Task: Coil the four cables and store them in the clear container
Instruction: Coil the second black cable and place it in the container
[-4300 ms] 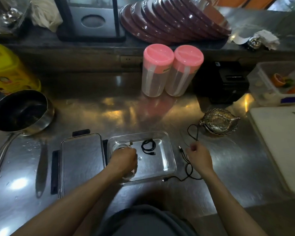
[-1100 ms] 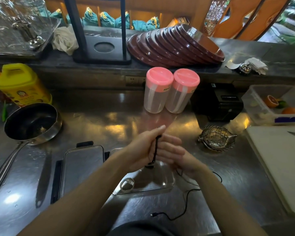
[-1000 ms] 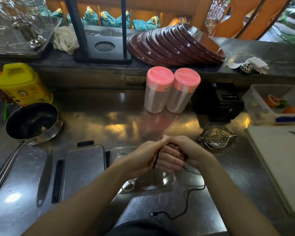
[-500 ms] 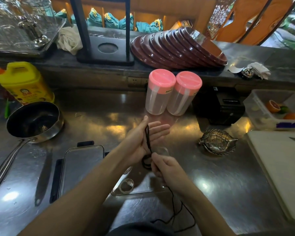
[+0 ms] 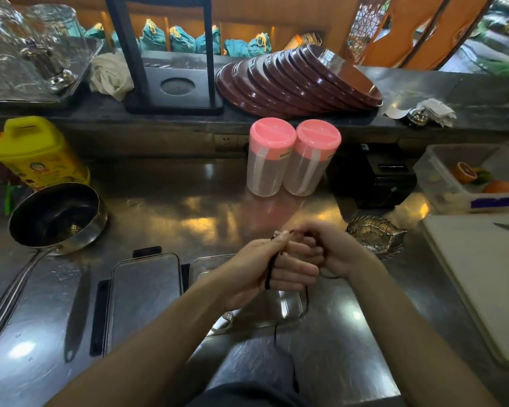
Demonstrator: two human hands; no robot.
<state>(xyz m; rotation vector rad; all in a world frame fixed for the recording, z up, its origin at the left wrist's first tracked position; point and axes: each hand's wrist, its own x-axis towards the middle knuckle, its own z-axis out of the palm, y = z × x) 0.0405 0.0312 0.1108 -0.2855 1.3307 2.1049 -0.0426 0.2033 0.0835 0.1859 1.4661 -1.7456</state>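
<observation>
your left hand point(image 5: 257, 267) holds black cable point(image 5: 269, 273) loops, right hand point(image 5: 332, 251) winding; white cable point(image 5: 225, 320) in clear container point(image 5: 291, 308), coiling unfinished

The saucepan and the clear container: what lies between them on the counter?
In the head view, the container's flat lid lies between the saucepan and the clear container.
</observation>
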